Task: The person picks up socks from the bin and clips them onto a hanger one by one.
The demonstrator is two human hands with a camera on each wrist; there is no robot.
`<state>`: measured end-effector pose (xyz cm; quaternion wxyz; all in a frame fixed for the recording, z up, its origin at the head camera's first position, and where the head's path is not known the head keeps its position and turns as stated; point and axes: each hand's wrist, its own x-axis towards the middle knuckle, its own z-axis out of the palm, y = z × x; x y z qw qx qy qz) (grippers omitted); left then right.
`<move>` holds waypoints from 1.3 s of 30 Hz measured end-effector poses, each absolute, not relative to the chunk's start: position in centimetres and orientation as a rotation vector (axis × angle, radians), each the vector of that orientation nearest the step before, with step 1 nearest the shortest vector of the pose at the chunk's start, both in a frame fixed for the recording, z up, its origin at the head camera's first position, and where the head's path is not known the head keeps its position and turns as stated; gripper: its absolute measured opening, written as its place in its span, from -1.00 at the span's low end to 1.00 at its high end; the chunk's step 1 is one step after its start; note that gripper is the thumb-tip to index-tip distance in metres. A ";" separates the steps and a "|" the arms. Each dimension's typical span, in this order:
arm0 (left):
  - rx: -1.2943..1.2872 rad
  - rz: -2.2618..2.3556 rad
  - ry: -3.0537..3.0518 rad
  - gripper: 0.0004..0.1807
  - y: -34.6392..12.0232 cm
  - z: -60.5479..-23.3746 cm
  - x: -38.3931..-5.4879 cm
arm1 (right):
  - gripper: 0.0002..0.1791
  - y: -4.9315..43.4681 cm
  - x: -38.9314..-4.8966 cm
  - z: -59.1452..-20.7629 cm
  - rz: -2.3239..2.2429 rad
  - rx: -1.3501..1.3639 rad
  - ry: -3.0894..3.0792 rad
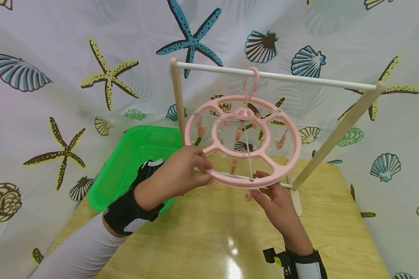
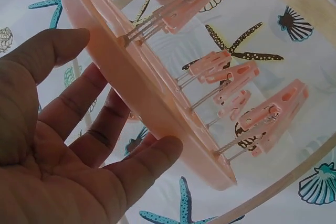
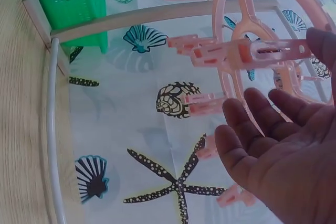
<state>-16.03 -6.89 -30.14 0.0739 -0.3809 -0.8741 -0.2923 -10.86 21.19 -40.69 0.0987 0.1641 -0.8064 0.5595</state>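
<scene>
Pink, shiny plastic makes up a round clothes hanger (image 1: 242,155), which hangs by its hook (image 1: 255,77) from the white top bar (image 1: 307,78) of a little stand (image 1: 338,131). It looks like a wheel: a big outer ring, a small ring inside, and spokes that join them. A smooth round cap (image 1: 244,112) sits over the middle, and a thin white string (image 1: 248,151) runs from there to the near edge. Pink clips (image 2: 283,114) dangle under the rings on thin strings.

The left hand (image 1: 181,166) pinches the near left edge of the big ring. The right hand (image 1: 275,197) is at the near right edge, its fingers loose and spread, with its thumb by the end of one clip (image 3: 252,53); I cannot tell if they touch.

Far left, a green basket (image 1: 106,180) stands on the wooden table (image 1: 209,240). Starfish and shells cover the white cloth (image 1: 136,23) behind.
</scene>
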 end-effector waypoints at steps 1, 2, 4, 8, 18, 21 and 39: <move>-1.144 -0.873 -2.627 -0.90 -6.8 -30.1 -16.1 | -0.50 21.1 -11.0 -40.7 1.680 0.504 -2.374; -1.145 -0.866 -2.632 -0.89 -6.7 -30.0 -16.1 | -0.52 21.0 -11.1 -40.8 1.697 0.513 -2.364; -1.146 -0.853 -2.638 -0.87 -6.5 -30.0 -16.2 | -0.57 20.8 -11.2 -40.8 1.740 0.512 -2.346; -1.145 -0.833 -2.645 -0.83 -6.2 -29.9 -16.6 | -0.62 20.5 -11.4 -40.9 1.822 0.453 -2.327; -1.087 -0.856 -2.713 -0.83 -5.7 -30.4 -17.7 | -0.57 19.6 -12.4 -40.8 1.972 0.242 -2.181; -1.079 -0.852 -2.708 -0.83 -5.6 -30.7 -17.9 | -0.54 19.6 -12.7 -40.9 2.028 0.191 -2.144; -1.093 -0.809 -2.617 -0.83 -5.7 -32.7 -19.2 | -0.86 19.0 -13.8 -41.8 2.199 0.155 -2.071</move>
